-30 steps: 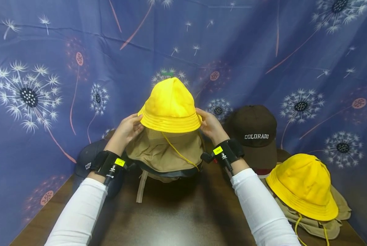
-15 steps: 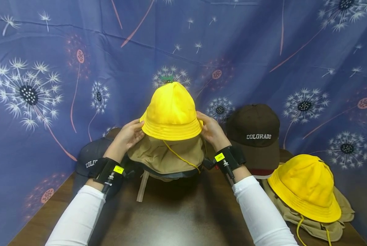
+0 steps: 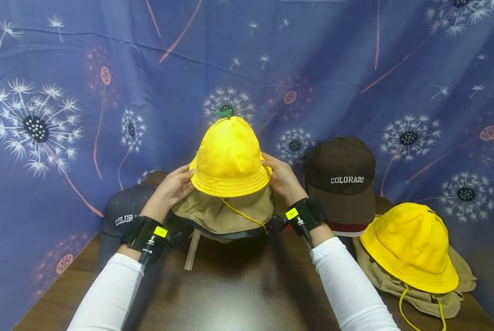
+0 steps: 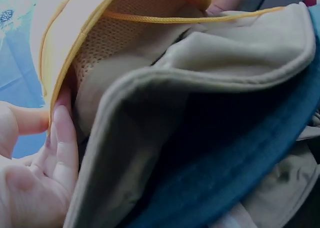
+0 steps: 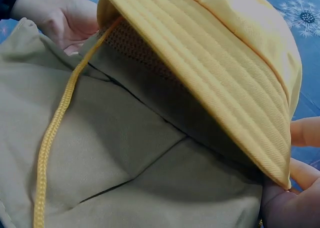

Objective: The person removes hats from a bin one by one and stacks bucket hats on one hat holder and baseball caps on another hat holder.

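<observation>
A yellow bucket hat [image 3: 231,156] with a stitched brim sits over a khaki hat [image 3: 222,209] on a stack in the middle. My left hand [image 3: 173,186] pinches the brim's left side; in the left wrist view the thumb and fingers [image 4: 65,138] lie on either side of the brim edge. On the right side my right hand [image 3: 284,177] grips the brim between thumb and fingers. A yellow cord [image 5: 55,133] hangs from inside the hat across the khaki cloth. A dark blue brim [image 4: 240,158] shows under the khaki flap.
A brown COLORADO cap [image 3: 339,184] tops a stack behind my right wrist. Another yellow bucket hat [image 3: 412,248] lies on khaki hats at the right. A navy cap [image 3: 120,214] stands behind my left wrist. A blue dandelion-print cloth [image 3: 147,92] hangs behind the wooden table [image 3: 230,294].
Both hands have lowered the yellow bucket hat a little, closer over the khaki hat. A green tip behind its crown shows more now. The view has shifted slightly.
</observation>
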{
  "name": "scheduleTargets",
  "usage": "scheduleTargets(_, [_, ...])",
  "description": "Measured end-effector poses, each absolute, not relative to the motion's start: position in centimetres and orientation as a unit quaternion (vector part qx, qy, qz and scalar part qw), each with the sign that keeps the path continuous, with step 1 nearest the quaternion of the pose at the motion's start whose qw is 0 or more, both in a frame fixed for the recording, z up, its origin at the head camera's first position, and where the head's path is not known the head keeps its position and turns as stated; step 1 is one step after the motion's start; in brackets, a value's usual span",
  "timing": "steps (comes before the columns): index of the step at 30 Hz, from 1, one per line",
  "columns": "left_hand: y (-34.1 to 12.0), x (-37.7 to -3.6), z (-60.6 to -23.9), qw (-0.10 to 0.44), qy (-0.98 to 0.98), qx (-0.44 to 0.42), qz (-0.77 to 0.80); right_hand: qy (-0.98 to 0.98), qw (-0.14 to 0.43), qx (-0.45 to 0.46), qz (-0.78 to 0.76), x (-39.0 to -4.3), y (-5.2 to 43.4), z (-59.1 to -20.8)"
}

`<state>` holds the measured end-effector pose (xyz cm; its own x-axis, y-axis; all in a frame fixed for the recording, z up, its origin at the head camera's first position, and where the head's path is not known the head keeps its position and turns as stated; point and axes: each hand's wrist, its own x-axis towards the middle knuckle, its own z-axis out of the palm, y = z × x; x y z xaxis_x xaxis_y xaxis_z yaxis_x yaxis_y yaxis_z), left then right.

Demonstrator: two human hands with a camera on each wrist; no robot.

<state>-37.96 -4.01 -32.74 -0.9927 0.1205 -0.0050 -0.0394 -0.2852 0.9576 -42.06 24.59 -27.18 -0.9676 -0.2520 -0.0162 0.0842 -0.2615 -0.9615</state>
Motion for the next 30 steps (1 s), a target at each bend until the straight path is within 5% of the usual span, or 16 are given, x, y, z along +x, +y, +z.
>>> scheduleTargets(13, [-5.2,-37.2,-30.9,0.044,0.749,0.032,0.660,0.671,0.151,-0.092,-0.720,-41.5,25.6,-25.5])
scheduleTargets(18, [-5.4,-35.9,-29.7,-0.115,0.866,0.025,0.487,0.795,0.132,-0.129,-0.578,-40.1,26.6,-23.6])
scheduleTargets(23, [-4.6,-35.9,-29.0,-0.242,0.854,0.073,0.454,0.879,0.036,-0.181,-0.440,-39.2,25.9,-22.9])
scheduleTargets(30, [-3.7,-37.7,-28.1,-0.152,0.863,0.190,0.443,0.861,-0.017,-0.259,-0.437,-39.8,23.9,-24.1])
